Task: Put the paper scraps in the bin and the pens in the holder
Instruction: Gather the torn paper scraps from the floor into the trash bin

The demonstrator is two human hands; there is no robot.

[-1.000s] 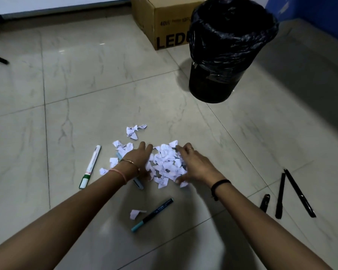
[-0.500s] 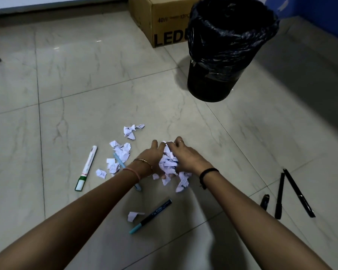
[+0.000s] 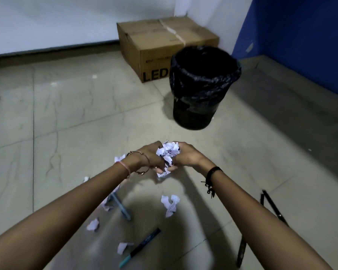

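Your left hand [image 3: 152, 156] and right hand [image 3: 185, 157] press together around the paper wad [image 3: 168, 152] — cupped so nothing spills — bin [image 3: 201, 90] ahead of the grip.

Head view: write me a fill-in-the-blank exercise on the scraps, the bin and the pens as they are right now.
1. Both hands, left hand and right hand, together hold a bunch of paper ____.
2. The bin is lined with a ____ bag.
3. The box behind the bin is made of ____.
4. The teal-tipped pen lies on the ____.

Missing words: scraps; black; cardboard; floor
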